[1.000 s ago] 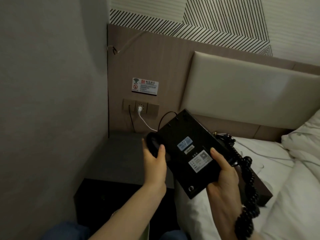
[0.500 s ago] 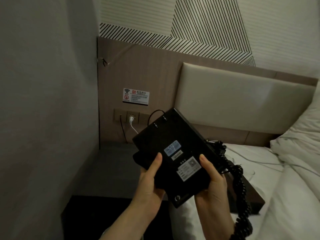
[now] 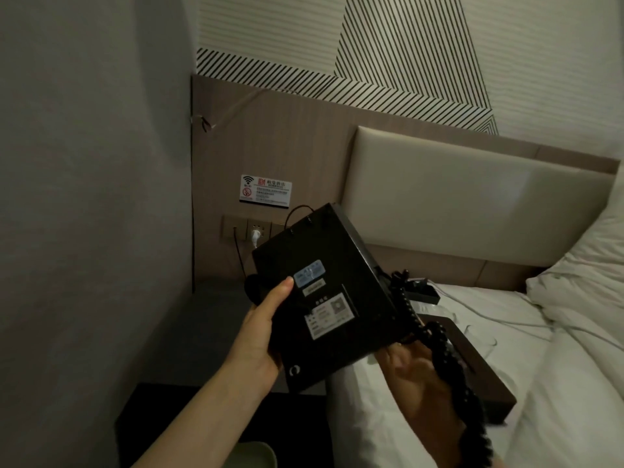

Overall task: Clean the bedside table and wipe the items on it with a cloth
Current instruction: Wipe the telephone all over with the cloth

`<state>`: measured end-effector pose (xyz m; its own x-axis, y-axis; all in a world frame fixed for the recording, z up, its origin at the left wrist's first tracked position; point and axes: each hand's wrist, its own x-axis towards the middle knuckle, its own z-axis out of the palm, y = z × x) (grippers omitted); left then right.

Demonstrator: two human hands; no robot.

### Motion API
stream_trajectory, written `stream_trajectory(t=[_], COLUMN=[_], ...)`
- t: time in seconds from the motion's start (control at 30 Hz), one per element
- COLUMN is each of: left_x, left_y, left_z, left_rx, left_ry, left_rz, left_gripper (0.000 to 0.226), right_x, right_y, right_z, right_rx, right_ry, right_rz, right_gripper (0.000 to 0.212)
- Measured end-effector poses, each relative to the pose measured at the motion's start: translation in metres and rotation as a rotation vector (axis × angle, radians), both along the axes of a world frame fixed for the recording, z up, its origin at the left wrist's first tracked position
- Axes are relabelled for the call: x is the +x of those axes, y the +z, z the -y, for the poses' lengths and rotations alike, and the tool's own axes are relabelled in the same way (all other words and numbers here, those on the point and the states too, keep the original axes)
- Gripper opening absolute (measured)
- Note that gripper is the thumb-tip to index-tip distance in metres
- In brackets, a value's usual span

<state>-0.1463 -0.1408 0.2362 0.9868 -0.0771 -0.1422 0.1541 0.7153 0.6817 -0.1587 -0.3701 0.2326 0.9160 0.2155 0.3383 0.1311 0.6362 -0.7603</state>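
A black telephone (image 3: 324, 298) is held upside down, its labelled underside facing me, above the right edge of the grey bedside table (image 3: 209, 332). My left hand (image 3: 263, 336) grips the phone's left edge, thumb lying across the underside near the blue label. Under the phone's lower right corner is my right hand (image 3: 415, 376), its fingers hidden behind the body. The black coiled cord (image 3: 449, 366) hangs over that hand and wrist. No cloth shows clearly.
A dark wooden tray (image 3: 472, 376) and a small black item (image 3: 422, 293) lie on the white bed (image 3: 506, 332). Wall sockets (image 3: 246, 228) with a white plug and a sign (image 3: 266, 190) sit behind the table. The grey wall (image 3: 84, 231) closes the left side.
The phone has tilted and shifted left and up a little. My right thumb has come off the underside and that hand has dropped below the phone's corner. The left hand keeps its grip.
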Motion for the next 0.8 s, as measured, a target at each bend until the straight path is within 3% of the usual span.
stream_trajectory(t=[0.1,0.17,0.2,0.37,0.5,0.63,0.8], left_x=[0.005,0.011,0.014,0.026,0.027,0.025,0.020], left_y=[0.006,0.011,0.013,0.020,0.015,0.012,0.011], left_z=[-0.007,-0.012,-0.015,-0.022,-0.018,-0.019,-0.016], left_rx=[0.038,0.088,0.111,0.297,0.384,0.483,0.635], left_ry=[-0.029,-0.056,-0.061,-0.052,-0.060,-0.096,-0.064], left_rz=[-0.007,-0.011,-0.017,-0.032,-0.041,-0.033,0.098], left_gripper=[0.037,0.042,0.045,0.064,0.049,0.044,0.050], right_x=[0.007,0.013,0.014,0.035,0.039,0.039,0.041], right_y=[-0.005,-0.006,-0.001,0.028,0.020,0.006,-0.011], right_z=[0.001,0.005,0.011,0.002,-0.011,-0.015,-0.015], right_rx=[-0.044,-0.029,-0.066,-0.425,-0.648,-0.700,-0.604], right_ry=[-0.120,0.134,0.151,0.107,-0.036,-0.042,-0.102], right_rz=[-0.035,-0.216,-0.239,-0.433,-0.511,-0.562,-0.567], right_gripper=[0.052,0.051,0.050,0.082,0.070,0.073,0.082])
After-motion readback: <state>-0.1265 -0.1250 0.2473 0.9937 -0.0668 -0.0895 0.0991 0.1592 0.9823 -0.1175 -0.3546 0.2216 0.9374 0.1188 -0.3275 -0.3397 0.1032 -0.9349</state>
